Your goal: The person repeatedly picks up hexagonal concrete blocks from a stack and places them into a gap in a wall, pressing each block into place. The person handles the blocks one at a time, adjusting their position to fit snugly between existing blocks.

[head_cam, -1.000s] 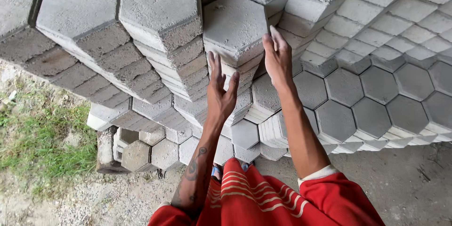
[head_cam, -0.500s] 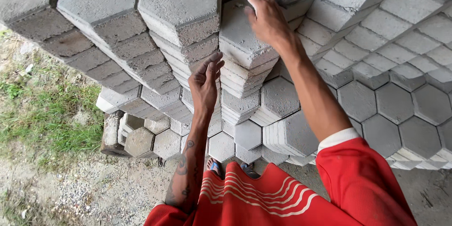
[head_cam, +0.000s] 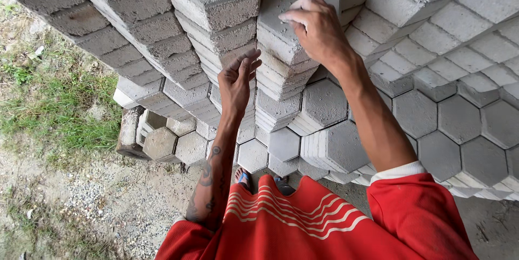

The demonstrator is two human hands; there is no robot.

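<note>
Hands on stacked hexagonal concrete pavers: right hand point(head_cam: 316, 30) curled, fingers gripping top paver point(head_cam: 284, 19) of centre stack. Left hand point(head_cam: 238, 79) open, fingers together, flat vs stack side point(head_cam: 273, 84). Grass point(head_cam: 54, 103) at left.

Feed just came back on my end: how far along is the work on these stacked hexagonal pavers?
Done: many grey hexagonal concrete pavers stand in stepped stacks. In hand: the right hand rests on the top paver of the middle stack, fingers curled over its top, while the left hand lies open against that stack's side. The paver is not lifted clear. Left: a few loose pavers lie low at the left, by the grass.
</note>
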